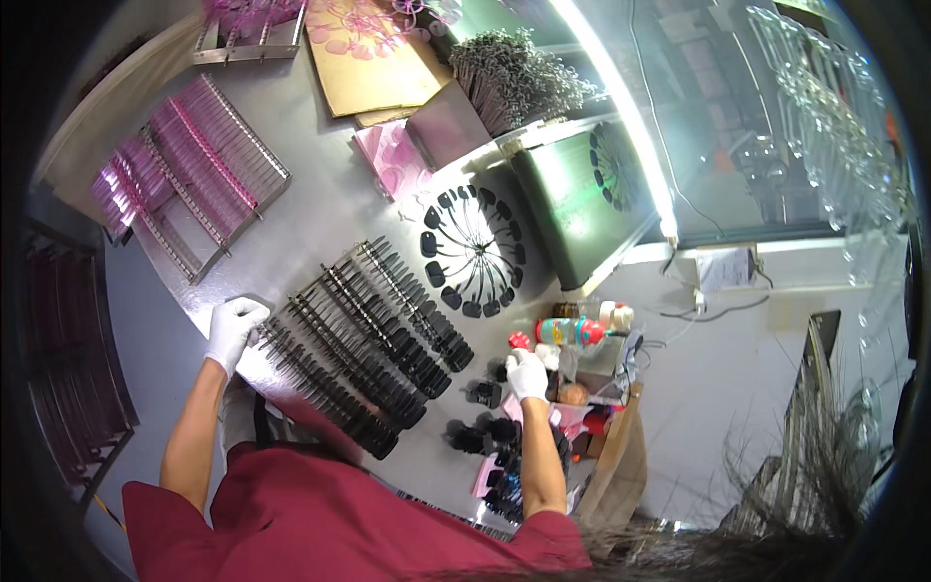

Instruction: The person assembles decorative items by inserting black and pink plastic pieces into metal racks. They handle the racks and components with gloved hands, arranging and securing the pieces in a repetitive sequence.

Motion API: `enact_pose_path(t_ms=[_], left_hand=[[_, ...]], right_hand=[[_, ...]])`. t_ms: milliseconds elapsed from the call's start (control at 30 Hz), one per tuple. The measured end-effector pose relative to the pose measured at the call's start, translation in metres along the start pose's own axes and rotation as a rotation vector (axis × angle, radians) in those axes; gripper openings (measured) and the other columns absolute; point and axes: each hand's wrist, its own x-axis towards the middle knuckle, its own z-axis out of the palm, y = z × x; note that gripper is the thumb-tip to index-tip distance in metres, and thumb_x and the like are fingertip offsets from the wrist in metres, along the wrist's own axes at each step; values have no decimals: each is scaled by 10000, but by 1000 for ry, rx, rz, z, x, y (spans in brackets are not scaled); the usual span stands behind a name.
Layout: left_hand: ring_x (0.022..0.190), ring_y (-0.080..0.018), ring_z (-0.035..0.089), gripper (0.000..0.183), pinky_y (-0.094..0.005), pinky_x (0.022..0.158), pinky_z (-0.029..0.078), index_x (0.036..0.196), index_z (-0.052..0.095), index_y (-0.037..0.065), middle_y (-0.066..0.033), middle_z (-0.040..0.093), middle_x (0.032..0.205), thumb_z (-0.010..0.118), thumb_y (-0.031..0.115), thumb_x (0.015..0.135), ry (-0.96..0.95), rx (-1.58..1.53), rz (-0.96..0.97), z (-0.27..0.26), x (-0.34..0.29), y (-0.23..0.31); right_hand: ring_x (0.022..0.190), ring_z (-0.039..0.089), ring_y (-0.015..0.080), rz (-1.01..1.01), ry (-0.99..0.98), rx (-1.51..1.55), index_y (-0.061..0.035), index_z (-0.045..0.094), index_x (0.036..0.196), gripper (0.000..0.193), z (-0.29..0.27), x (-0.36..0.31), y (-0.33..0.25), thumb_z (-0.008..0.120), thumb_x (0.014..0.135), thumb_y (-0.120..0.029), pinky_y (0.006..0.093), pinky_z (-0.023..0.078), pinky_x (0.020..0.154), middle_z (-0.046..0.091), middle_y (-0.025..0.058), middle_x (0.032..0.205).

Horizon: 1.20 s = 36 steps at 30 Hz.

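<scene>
My left hand, in a white glove, has its fingers curled together at the left end of a metal rack. The rack holds rows of dark eyeglass temples. What the left fingers pinch, if anything, is too small to tell. To the right, my gloved right hand is closed among small items on the table. Just beyond its fingertips is a small red cap-like piece, with a white object beside it. Whatever the right fingers grip is hidden.
A ring of dark temples lies fanned out under the lamp. Racks of pink strips stand at the left. A bottle and clutter are at the right. Behind are brown cardboard, a bundle of thin pieces and a green box.
</scene>
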Motion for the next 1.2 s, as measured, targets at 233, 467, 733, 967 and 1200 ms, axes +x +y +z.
enact_pose_path(t_ms=[233, 467, 733, 967, 1200], left_hand=[[978, -145, 580, 570, -285, 904, 514, 1349, 656, 7, -93, 641, 1212, 577, -135, 802, -53, 240, 222, 11, -50, 10], [824, -390, 716, 156, -487, 748, 579, 920, 723, 85, -167, 725, 858, 743, 155, 782, -89, 1130, 649, 8, -17, 18], [777, -467, 718, 225, -543, 727, 577, 861, 673, 45, -251, 705, 771, 686, 265, 817, -236, 1140, 659, 62, -88, 178], [781, -414, 653, 397, -497, 754, 522, 862, 545, -16, -255, 637, 812, 676, 358, 896, -188, 906, 592, 83, -99, 177], [853, -394, 685, 451, -446, 850, 531, 917, 543, -1, -259, 670, 836, 689, 426, 911, -437, 713, 238, 81, -112, 184]], right_hand=[[948, 745, 443, 139, -73, -148, -19, 738, 977, 268, 71, 83, 65, 605, 923, -245, 527, 584, 889, 764, 259, 936], [1023, 739, 457, 249, -59, 96, 1, 724, 964, 290, 75, 84, 43, 722, 826, -254, 480, 583, 935, 758, 301, 1008], [856, 718, 419, 82, 523, 215, -67, 769, 958, 178, 46, 30, 22, 738, 887, -227, 516, 567, 816, 744, 232, 872], [616, 648, 115, 426, 692, 1141, -47, 677, 1098, 111, -36, -139, -91, 724, 1002, -81, 262, 478, 557, 672, 25, 782], [877, 743, 183, 333, 789, 970, 17, 793, 1102, 227, -42, -164, -279, 789, 944, -146, 319, 569, 839, 799, 146, 978]])
